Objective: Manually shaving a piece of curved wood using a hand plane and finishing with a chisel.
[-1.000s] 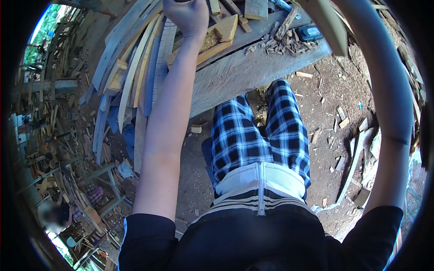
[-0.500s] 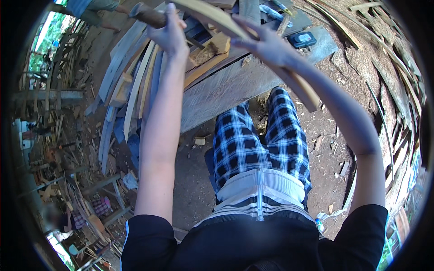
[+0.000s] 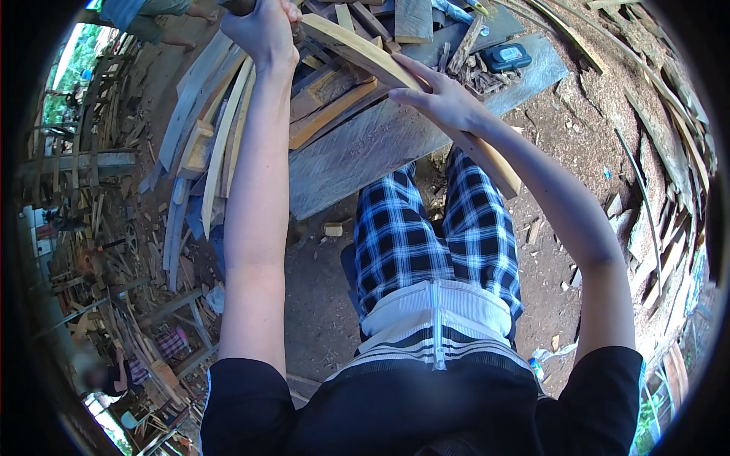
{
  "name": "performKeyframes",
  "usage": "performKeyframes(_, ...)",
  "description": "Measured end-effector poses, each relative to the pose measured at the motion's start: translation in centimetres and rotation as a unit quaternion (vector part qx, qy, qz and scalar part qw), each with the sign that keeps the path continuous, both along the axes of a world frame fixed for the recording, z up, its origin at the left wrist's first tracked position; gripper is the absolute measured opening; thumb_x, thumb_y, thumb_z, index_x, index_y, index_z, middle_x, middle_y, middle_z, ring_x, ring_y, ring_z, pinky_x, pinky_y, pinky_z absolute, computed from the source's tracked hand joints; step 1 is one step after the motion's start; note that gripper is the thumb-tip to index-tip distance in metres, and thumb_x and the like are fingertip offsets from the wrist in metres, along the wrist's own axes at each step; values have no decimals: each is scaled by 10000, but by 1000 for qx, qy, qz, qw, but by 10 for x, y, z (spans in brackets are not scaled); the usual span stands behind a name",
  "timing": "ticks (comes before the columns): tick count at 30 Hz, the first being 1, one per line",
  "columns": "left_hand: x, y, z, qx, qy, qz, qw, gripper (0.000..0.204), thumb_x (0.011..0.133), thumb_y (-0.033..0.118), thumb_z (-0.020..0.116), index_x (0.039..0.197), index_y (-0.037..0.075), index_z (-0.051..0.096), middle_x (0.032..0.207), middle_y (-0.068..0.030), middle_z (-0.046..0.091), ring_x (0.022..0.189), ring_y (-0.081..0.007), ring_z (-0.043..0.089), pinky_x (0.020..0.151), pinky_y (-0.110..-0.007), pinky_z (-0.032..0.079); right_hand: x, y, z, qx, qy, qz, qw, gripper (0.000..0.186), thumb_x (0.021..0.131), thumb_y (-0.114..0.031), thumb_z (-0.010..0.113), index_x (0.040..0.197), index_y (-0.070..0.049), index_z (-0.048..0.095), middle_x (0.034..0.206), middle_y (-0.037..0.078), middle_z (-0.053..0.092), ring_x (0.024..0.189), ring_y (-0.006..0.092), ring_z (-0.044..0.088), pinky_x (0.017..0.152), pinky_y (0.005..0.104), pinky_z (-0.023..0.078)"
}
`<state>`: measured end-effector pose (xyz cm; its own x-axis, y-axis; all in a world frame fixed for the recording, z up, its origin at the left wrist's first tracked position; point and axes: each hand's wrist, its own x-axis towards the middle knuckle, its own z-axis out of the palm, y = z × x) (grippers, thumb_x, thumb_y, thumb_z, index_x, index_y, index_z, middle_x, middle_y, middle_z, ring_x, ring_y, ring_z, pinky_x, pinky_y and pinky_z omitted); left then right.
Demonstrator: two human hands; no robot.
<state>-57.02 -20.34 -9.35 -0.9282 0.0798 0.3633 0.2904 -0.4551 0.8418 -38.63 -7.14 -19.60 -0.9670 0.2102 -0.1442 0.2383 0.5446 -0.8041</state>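
My left hand (image 3: pixel 262 32) is closed round a dark, rounded wooden piece (image 3: pixel 239 6), cut off by the upper edge; its kind does not show clearly. A long, curved wooden plank (image 3: pixel 357 50) slants from beside my left hand down toward my right knee. My right hand (image 3: pixel 454 105) grips that plank around its middle, with the thumb and a finger stretched along it. Beneath the plank's lower half are my thighs in checked trousers (image 3: pixel 407 235). A wide grey board (image 3: pixel 365 156) lies across in front of my knees, with an orange-brown wood block (image 3: pixel 332 114) just beyond it.
Several curved slats (image 3: pixel 228 137) are piled at left. A dark blue case (image 3: pixel 506 57) sits on the boards at upper right, near wood scraps (image 3: pixel 468 49). Shavings and long strips (image 3: pixel 642 175) cover the right side. Another person's legs (image 3: pixel 163 26) show at upper left.
Both hands have shifted: the left up and leftward with the dark piece, the right slightly downward. The plank's lower end has dropped and moved left.
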Motion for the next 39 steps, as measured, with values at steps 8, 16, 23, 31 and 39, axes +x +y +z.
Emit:
performKeyframes(8, 7, 9, 0, -49, 68, 11, 996, 263, 898, 166, 728, 849, 118, 475, 554, 29, 452, 397, -78, 420, 382, -243, 374, 2, 3, 0, -7, -1, 3, 1000, 859, 821, -628, 581, 1536, -232, 316, 1343, 220, 563, 1268, 363, 534, 1099, 458, 394)
performKeyframes(16, -1, 9, -13, -55, 87, 8, 995, 240, 921, 148, 692, 795, 94, 495, 565, 18, 484, 409, -70, 440, 375, -243, 357, -5, 1, 25, -70, 62, -55, 994, 824, 871, -614, 612, 1533, -201, 347, 1049, 110, 623, 892, 185, 626, 750, 367, 531)
performKeyframes(23, 2, 9, -10, -146, 122, 23, 982, 229, 918, 128, 678, 745, 76, 537, 566, 28, 503, 412, -69, 444, 387, -249, 348, -6, -13, 220, 8, 335, 37, 942, 861, 910, -532, 587, 1535, -43, 254, 1153, 202, 644, 805, 184, 659, 688, 327, 559)
performKeyframes(31, 1, 15, -19, -177, 266, 72, 945, 188, 867, 154, 692, 875, -16, 612, 748, -44, 630, 665, -119, 579, 631, -297, 468, -26, 3, 247, 117, 165, 250, 947, 797, 895, -497, 596, 1517, -78, 326, 1116, 227, 685, 750, 226, 681, 787, 421, 573)
performKeyframes(39, -1, 20, -28, -145, 217, 66, 963, 199, 849, 138, 726, 955, 2, 627, 881, -54, 681, 780, -140, 639, 735, -280, 507, -29, -2, 206, 176, 147, 157, 961, 846, 893, -524, 590, 1543, -85, 272, 954, 154, 728, 672, 171, 676, 662, 333, 545)
